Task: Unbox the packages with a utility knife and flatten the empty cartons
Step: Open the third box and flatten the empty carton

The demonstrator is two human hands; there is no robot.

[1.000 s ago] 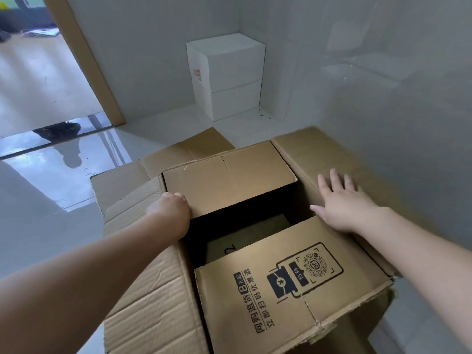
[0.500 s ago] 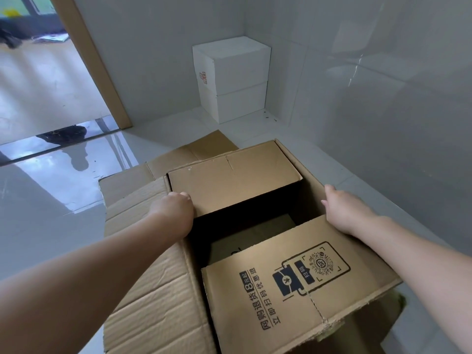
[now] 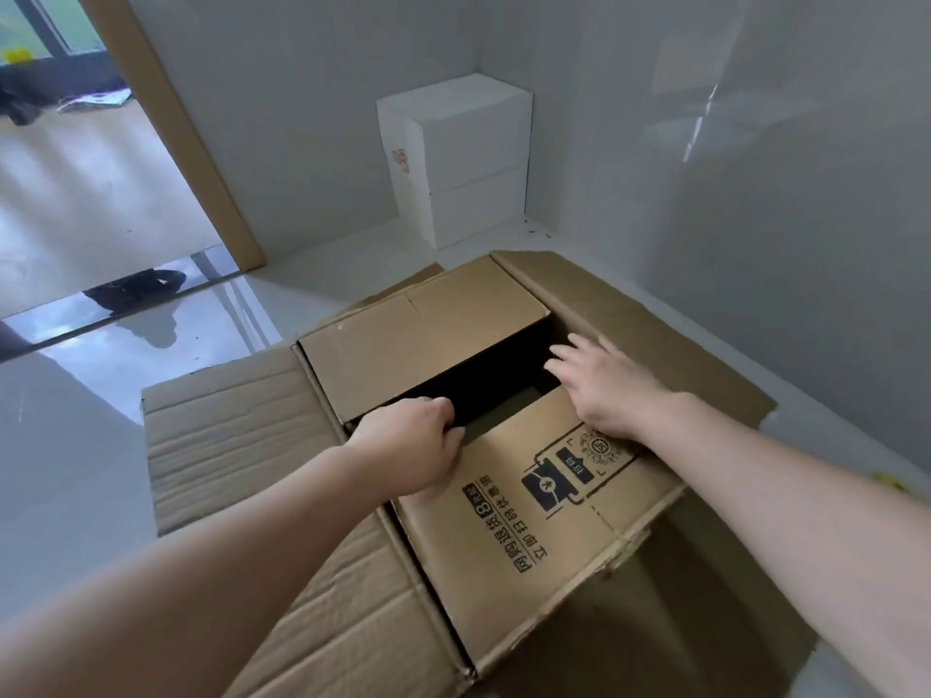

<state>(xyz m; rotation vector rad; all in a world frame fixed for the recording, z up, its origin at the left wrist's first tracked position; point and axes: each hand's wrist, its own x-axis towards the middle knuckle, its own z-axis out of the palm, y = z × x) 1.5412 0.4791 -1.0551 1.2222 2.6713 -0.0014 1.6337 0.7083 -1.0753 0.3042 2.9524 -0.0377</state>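
A big brown carton (image 3: 242,445) stands open on the floor below me. Its left and right flaps are spread outward. The far inner flap (image 3: 413,345) and the near printed flap (image 3: 544,521) lie folded inward, with a dark gap between them. My left hand (image 3: 408,453) curls its fingers over the far edge of the printed flap at the left of the gap. My right hand (image 3: 609,387) rests flat on the same flap's far right corner, fingers straight and reaching over the gap. No utility knife is in sight.
Two stacked white boxes (image 3: 463,158) stand in the far corner against the grey walls. A doorway with a wooden frame (image 3: 171,128) opens at the left. The glossy tiled floor (image 3: 75,445) extends to the left of the carton.
My right hand left the right side flap and came inward onto the printed flap. My left hand shifted from the carton's left rim to that flap's far edge. The right flap dropped outward.
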